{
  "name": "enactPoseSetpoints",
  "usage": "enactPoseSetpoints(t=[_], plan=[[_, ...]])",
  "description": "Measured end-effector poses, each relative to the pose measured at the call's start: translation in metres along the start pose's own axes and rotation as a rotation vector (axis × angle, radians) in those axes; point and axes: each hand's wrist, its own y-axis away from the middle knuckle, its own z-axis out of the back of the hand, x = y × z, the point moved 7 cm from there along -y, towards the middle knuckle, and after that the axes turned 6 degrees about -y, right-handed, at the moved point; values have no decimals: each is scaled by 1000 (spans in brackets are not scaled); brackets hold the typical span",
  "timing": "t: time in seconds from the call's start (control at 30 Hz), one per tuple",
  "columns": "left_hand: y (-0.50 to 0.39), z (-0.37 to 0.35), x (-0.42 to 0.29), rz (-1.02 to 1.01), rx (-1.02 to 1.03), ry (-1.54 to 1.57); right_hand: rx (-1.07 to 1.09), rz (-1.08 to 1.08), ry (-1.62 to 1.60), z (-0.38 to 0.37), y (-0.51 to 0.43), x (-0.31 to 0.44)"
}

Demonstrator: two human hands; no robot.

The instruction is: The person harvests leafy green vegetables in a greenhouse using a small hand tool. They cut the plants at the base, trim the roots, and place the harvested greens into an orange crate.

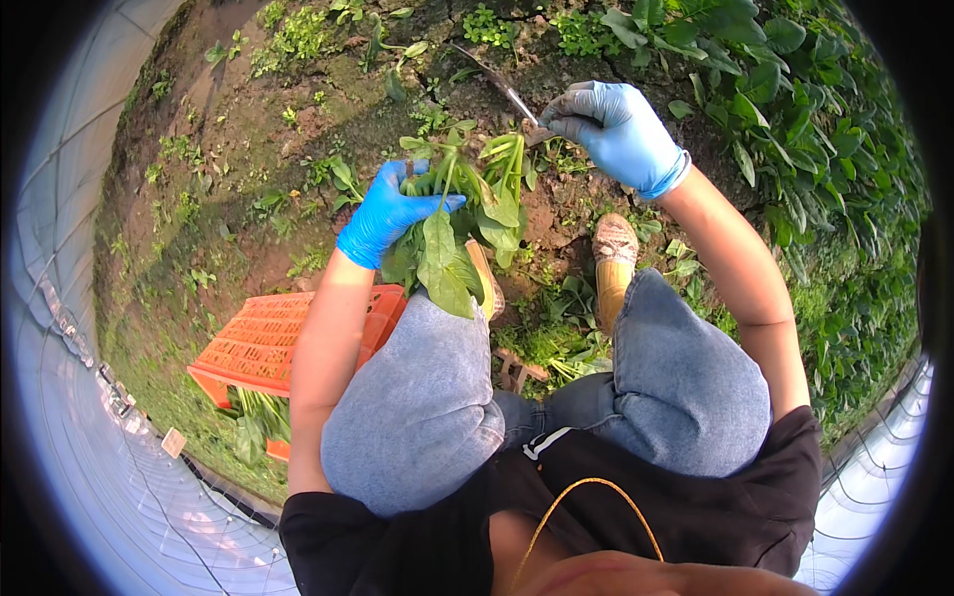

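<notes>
My left hand [395, 212], in a blue glove, grips a bunch of leafy greens [446, 253] that look like spinach. Its leaves hang over my left knee. In a paler blue glove, my right hand [622, 130] is closed on a tool with a narrow, slightly curved blade [507, 91], probably a sickle or knife. The blade points up and left, away from the greens, and the handle is mostly hidden by my fingers. Bare cracked soil [548, 201] with small weeds lies below both hands.
An orange plastic crate [257, 339] stands beside my left leg, with cut greens [261, 421] showing at its near end. Dense leafy plants [827, 141] grow along the right. My shoes [616, 238] rest on the soil. Plastic greenhouse sheeting [63, 216] curves along the left.
</notes>
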Motion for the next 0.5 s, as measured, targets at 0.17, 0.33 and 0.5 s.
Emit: enactPoseSetpoints(t=[0.17,0.33,0.5], plan=[[-1,-5,-23,-295,51,-179,169,-323,28,-19,3,-25],[8,-12,-34,-601,-82,-600,49,-329,-18,-37,3,-33],[17,-5,-46,-764,-314,-935,95,-193,533,-12,-2,-23]])
